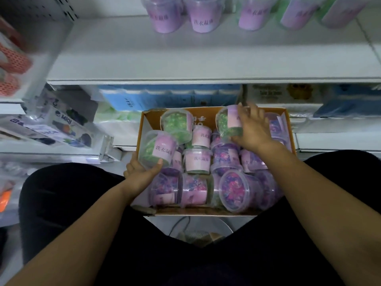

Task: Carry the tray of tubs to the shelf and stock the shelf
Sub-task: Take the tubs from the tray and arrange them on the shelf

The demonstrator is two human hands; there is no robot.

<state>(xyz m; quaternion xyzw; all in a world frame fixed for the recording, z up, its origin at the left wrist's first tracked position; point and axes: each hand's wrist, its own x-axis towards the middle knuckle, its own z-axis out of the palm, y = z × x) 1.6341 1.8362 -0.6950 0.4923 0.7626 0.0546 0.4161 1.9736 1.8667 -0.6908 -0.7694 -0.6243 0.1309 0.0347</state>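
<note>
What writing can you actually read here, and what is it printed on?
"洗衣凝珠": pink label of the green tub held by the left hand.
"MIQI": package at left.
Too blurred or covered: second green tub in the right hand, blue pack, cardboard tray print.

Dim, flat indoor light with a cool cast; the white shelf board is the brightest surface. Dark trousers at bottom lose all detail. Wide-angle bending at the edges; tubs at the top and red packs at left are blurred.
</note>
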